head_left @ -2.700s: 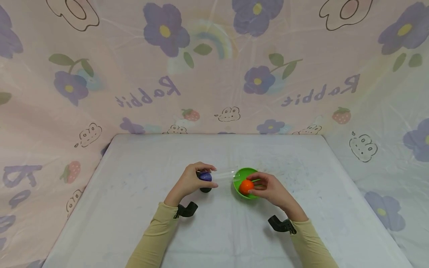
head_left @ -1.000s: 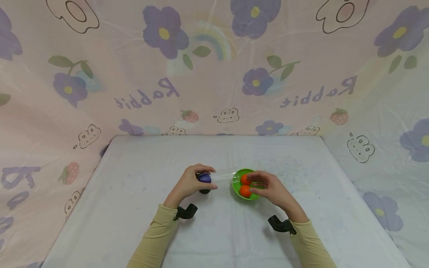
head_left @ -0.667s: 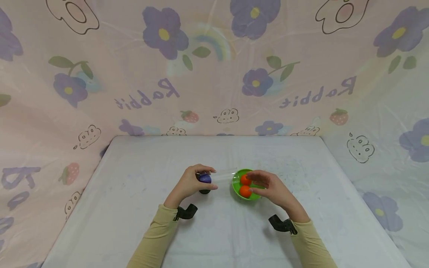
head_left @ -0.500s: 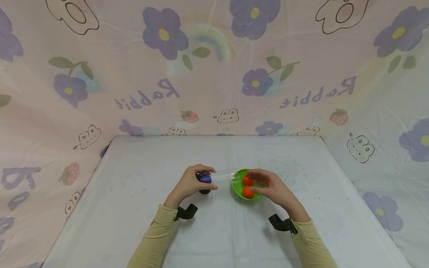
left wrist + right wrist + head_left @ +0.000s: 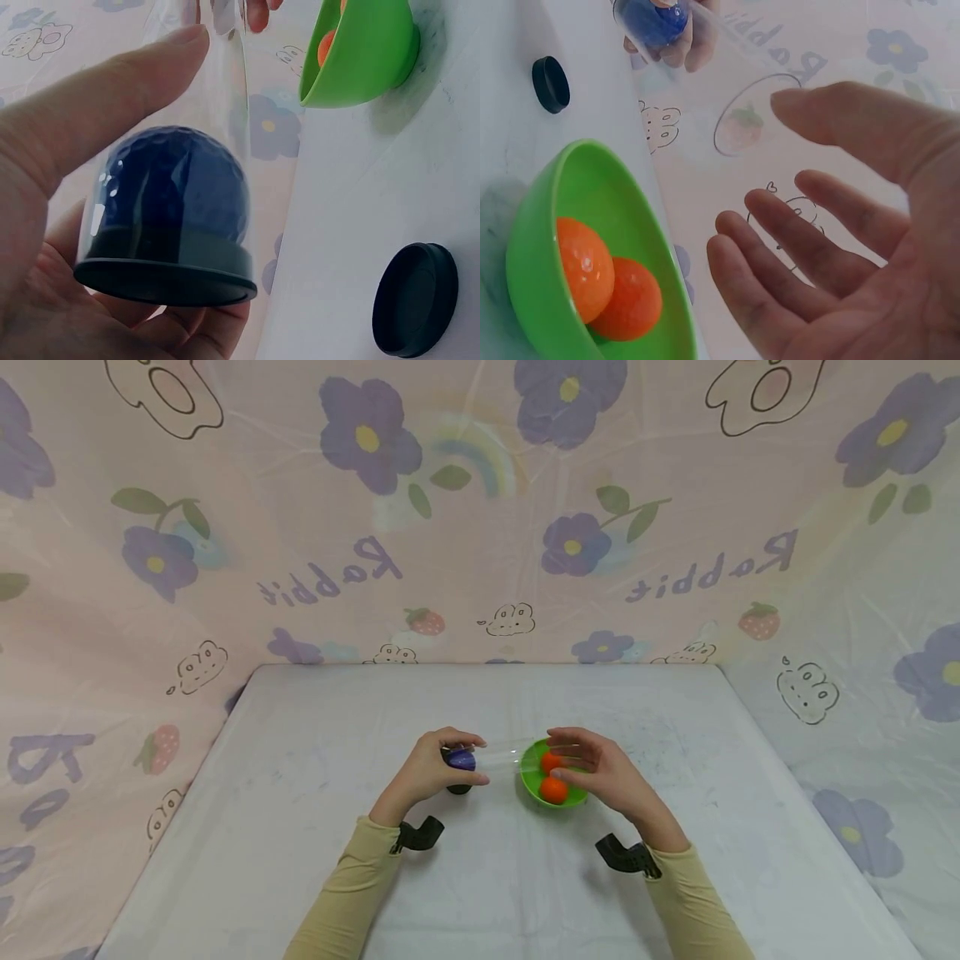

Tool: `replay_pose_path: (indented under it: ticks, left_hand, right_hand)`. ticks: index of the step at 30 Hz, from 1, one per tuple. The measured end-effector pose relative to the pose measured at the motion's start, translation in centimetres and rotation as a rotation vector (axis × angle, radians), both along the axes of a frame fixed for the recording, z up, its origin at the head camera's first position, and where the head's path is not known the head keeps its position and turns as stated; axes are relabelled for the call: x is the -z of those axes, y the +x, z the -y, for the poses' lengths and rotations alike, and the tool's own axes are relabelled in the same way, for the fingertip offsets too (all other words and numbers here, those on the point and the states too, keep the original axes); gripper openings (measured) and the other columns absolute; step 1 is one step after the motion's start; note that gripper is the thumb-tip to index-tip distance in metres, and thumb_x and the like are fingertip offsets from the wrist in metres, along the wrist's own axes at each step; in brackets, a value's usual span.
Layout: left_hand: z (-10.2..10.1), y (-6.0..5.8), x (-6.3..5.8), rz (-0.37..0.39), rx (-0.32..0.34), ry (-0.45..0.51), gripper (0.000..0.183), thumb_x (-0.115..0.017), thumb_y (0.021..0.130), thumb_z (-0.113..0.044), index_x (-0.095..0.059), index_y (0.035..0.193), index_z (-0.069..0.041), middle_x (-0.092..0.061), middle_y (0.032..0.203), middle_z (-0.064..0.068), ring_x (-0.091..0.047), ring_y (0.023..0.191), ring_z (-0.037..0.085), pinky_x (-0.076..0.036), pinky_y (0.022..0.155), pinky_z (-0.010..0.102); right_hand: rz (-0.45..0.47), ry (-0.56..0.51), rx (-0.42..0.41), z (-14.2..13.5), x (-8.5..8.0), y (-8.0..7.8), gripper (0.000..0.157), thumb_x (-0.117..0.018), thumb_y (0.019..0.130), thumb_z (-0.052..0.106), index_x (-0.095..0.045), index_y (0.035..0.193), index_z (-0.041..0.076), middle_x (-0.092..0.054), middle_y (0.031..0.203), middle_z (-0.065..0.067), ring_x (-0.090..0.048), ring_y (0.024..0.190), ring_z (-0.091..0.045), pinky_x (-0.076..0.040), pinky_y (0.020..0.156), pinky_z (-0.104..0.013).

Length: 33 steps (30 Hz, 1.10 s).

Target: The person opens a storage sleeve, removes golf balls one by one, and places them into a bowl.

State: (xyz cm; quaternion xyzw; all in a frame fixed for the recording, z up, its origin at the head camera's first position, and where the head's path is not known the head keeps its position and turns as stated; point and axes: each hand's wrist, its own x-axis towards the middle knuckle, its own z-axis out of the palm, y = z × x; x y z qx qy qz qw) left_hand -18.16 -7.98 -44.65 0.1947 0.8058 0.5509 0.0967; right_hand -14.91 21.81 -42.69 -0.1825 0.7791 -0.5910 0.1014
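My left hand (image 5: 427, 770) grips a clear tube (image 5: 501, 758), held tilted above the table with its open end towards the right. A dark cap (image 5: 165, 281) closes the near end, and a dimpled blue golf ball (image 5: 172, 180) sits inside against it. A green bowl (image 5: 536, 262) stands on the table, holding two orange balls (image 5: 626, 300) (image 5: 553, 791). Over the bowl, near the tube's open rim, my right hand (image 5: 611, 772) has spread, loosely bent fingers with nothing between them. Whether it touches the tube, I cannot tell.
A loose black cap (image 5: 416, 300) lies on the white tabletop (image 5: 480, 885) below the left hand, left of the bowl. Patterned cloth (image 5: 465, 527) hangs behind and beside the table. A black mount (image 5: 626, 856) sticks out from each wrist.
At first one orange ball showed by the right fingers; two have since come into view in the bowl. The right hand has risen slightly from them, its fingers wider. The left hand stays nearly still.
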Motion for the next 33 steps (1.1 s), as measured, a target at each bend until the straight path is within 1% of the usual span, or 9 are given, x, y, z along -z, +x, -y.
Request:
replay_pose_path:
  ticks: [3,8,13,15,17,21,29,33]
  left_hand:
    - [-0.1,0.0,0.0,0.0,0.006,0.001,0.047,-0.09,0.065,-0.027,-0.071,0.108,-0.025,-0.062,0.115,0.005,-0.054,0.102,0.019,-0.048,0.086,0.037]
    - [-0.1,0.0,0.3,-0.004,0.008,-0.003,0.047,-0.09,0.065,-0.03,-0.07,0.108,-0.027,-0.062,0.115,0.004,-0.054,0.103,0.019,-0.048,0.086,0.037]
    - [-0.3,0.1,0.5,-0.001,0.002,-0.004,0.048,-0.09,0.065,-0.029,-0.071,0.109,-0.024,-0.062,0.113,-0.001,-0.054,0.102,0.021,-0.048,0.085,0.037]
    - [-0.3,0.1,0.5,-0.001,0.0,-0.004,0.047,-0.09,0.066,-0.026,-0.071,0.109,-0.024,-0.062,0.112,0.0,-0.054,0.101,0.021,-0.048,0.085,0.037]
    - [-0.4,0.1,0.5,-0.002,0.001,-0.004,0.047,-0.09,0.066,-0.025,-0.071,0.109,-0.024,-0.062,0.113,0.004,-0.054,0.1,0.021,-0.048,0.085,0.037]
    - [-0.4,0.2,0.3,-0.005,0.005,-0.008,0.047,-0.09,0.065,-0.027,-0.071,0.108,-0.025,-0.061,0.115,0.011,-0.055,0.1,0.021,-0.048,0.085,0.038]
    - [-0.4,0.1,0.3,-0.004,0.004,-0.009,0.047,-0.09,0.065,-0.028,-0.071,0.108,-0.025,-0.061,0.115,0.011,-0.055,0.1,0.021,-0.048,0.085,0.038]
    - [-0.4,0.1,0.3,-0.008,0.005,-0.007,0.047,-0.09,0.065,-0.029,-0.071,0.108,-0.025,-0.061,0.115,0.011,-0.055,0.1,0.021,-0.048,0.085,0.038]
  right_hand:
    - [0.005,-0.009,0.002,0.4,-0.1,0.0,0.053,-0.074,0.085,0.015,-0.052,0.133,0.009,-0.054,0.13,-0.02,-0.054,0.115,-0.04,-0.049,0.091,-0.033]
    - [0.024,-0.044,-0.005,1.1,0.2,0.0,0.053,-0.074,0.085,0.012,-0.052,0.133,0.008,-0.052,0.131,-0.021,-0.054,0.116,-0.039,-0.048,0.091,-0.03]
    - [0.043,-0.039,-0.01,1.6,0.7,-0.1,0.052,-0.073,0.085,0.011,-0.052,0.133,0.006,-0.051,0.133,-0.021,-0.053,0.117,-0.039,-0.048,0.091,-0.03]
    - [0.046,-0.036,-0.007,1.8,0.7,0.0,0.052,-0.073,0.085,0.011,-0.052,0.132,0.005,-0.051,0.132,-0.021,-0.053,0.117,-0.04,-0.048,0.091,-0.031]
    - [0.047,-0.034,-0.001,1.9,0.7,0.0,0.052,-0.074,0.085,0.013,-0.052,0.132,0.005,-0.051,0.132,-0.021,-0.053,0.117,-0.04,-0.048,0.091,-0.031]
    - [0.044,-0.025,0.016,2.1,0.7,0.0,0.051,-0.074,0.085,0.014,-0.053,0.131,0.007,-0.052,0.131,-0.02,-0.054,0.116,-0.039,-0.049,0.09,-0.03]
    - [0.035,-0.045,0.028,2.2,0.6,0.0,0.048,-0.074,0.085,0.014,-0.054,0.129,0.006,-0.052,0.13,-0.022,-0.054,0.115,-0.04,-0.049,0.09,-0.029]
    - [0.025,-0.043,0.039,2.2,0.6,0.0,0.047,-0.074,0.085,0.013,-0.055,0.128,0.006,-0.054,0.129,-0.021,-0.055,0.114,-0.038,-0.048,0.09,-0.029]
